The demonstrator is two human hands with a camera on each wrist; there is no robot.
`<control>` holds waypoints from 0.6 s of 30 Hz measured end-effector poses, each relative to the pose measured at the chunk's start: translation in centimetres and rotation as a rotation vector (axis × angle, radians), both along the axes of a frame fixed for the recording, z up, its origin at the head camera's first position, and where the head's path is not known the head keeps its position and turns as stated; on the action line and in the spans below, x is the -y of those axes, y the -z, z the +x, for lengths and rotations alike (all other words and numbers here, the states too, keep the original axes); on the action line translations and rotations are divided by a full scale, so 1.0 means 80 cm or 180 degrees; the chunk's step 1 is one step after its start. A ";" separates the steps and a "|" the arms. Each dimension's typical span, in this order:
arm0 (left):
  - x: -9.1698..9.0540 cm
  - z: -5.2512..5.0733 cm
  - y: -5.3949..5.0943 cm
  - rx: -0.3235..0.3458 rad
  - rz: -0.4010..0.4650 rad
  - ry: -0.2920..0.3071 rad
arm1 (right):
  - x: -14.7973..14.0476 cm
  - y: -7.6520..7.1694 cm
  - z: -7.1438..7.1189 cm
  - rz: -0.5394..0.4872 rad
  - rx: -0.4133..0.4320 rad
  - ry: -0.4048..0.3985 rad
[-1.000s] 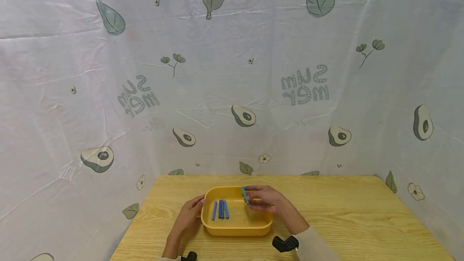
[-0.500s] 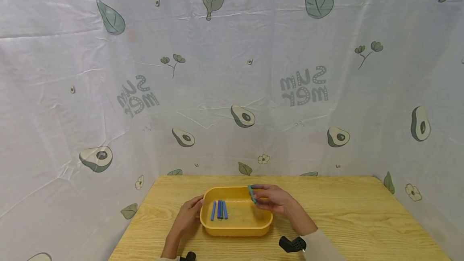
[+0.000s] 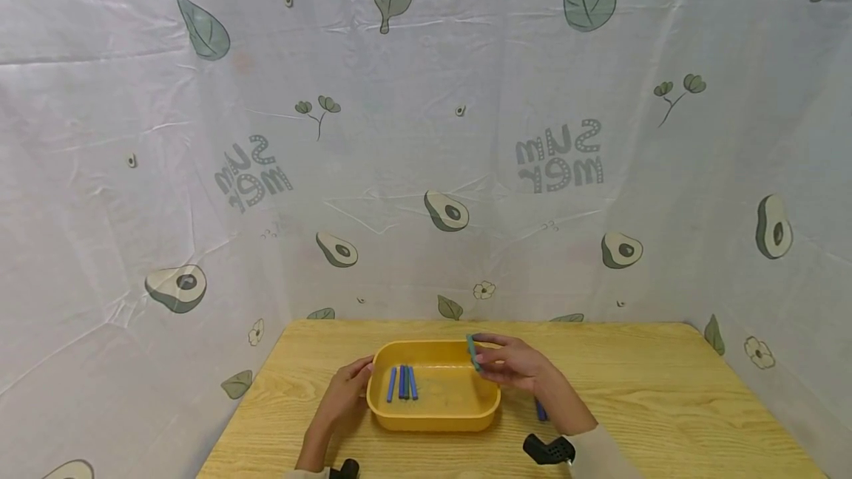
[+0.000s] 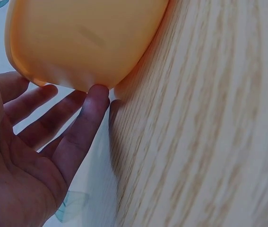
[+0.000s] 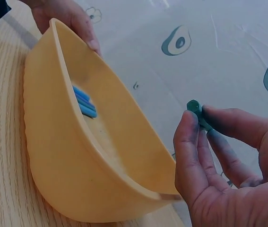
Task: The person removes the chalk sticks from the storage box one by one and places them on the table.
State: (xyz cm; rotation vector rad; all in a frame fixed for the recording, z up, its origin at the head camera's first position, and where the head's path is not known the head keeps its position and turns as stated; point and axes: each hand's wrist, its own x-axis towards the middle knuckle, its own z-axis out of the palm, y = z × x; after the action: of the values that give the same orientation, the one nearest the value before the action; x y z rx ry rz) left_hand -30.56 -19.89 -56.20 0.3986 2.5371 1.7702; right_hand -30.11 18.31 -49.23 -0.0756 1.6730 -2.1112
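Note:
The left hand (image 3: 345,392) touches the outer left end of the yellow tray (image 3: 439,423); in the left wrist view its fingers (image 4: 79,137) reach out loosely against the tray wall (image 4: 86,42). Between thumb and fingers, the right hand (image 3: 519,367) pinches a green stick (image 3: 473,353) at the tray's back right corner. The right wrist view shows one end of this stick (image 5: 194,107) and dark smudges on the fingers (image 5: 226,151). Several blue and dark sticks (image 3: 402,383) lie side by side in the tray's left part.
Blue sticks (image 3: 541,410) lie on the wooden table (image 3: 652,405) beside the right forearm, partly hidden by it. A patterned sheet (image 3: 399,146) hangs behind the table. Fine specks mark the tray floor.
The right hand has moved right with the green stick, from above the tray's inside to its back right corner. Blue sticks now show beside the right forearm. The left hand stays at the tray.

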 end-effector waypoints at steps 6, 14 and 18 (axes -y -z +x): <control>0.000 0.000 -0.001 0.0025 0.0095 0.0050 | -0.010 -0.001 0.003 -0.0098 -0.0039 0.0010; -0.002 0.001 0.001 -0.0013 0.0078 -0.0037 | -0.026 0.002 0.006 -0.0142 -0.0065 0.0059; -0.003 0.001 0.000 -0.0038 0.0100 -0.0072 | -0.034 0.005 0.009 -0.0129 -0.0099 0.0078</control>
State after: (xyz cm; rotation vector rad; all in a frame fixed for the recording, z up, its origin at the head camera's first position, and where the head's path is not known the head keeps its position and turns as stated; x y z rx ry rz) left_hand -30.48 -19.65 -56.22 0.3843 2.5346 1.8230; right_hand -29.43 21.03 -49.61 -0.1015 1.6571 -2.1727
